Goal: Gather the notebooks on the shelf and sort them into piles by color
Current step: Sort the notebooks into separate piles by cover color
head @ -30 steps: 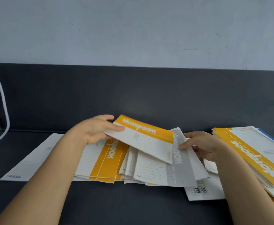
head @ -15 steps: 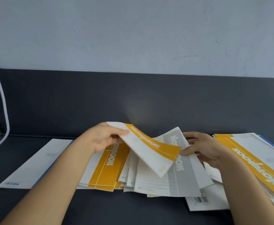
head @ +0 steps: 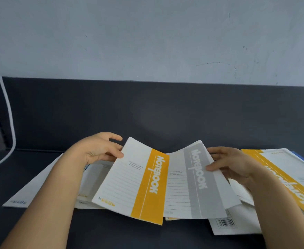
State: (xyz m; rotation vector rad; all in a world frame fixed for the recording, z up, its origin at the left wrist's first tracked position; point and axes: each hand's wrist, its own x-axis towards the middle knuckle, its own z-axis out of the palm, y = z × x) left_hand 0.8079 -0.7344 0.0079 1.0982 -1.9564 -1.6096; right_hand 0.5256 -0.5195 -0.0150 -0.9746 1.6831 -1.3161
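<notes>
A white cable [head: 9,112] at far left (against the dark back panel [head: 147,108]), beneath a scuffed pale grey wall [head: 147,36]

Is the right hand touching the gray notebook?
Touching. The head view shows the right hand pinching the gray notebook, thumb on its cover, fingers behind its edge.

Yellow notebook [head: 122,184] rotated in left hand [head: 97,150].
Its band [head: 150,186] now runs down the right side; right hand [head: 230,164] has lifted the gray notebook [head: 192,180].

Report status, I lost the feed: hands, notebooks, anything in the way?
Left hand grips yellow notebook. Right hand pinches grey notebook. Yellow pile at right; loose notebooks underneath, unsorted.
</notes>
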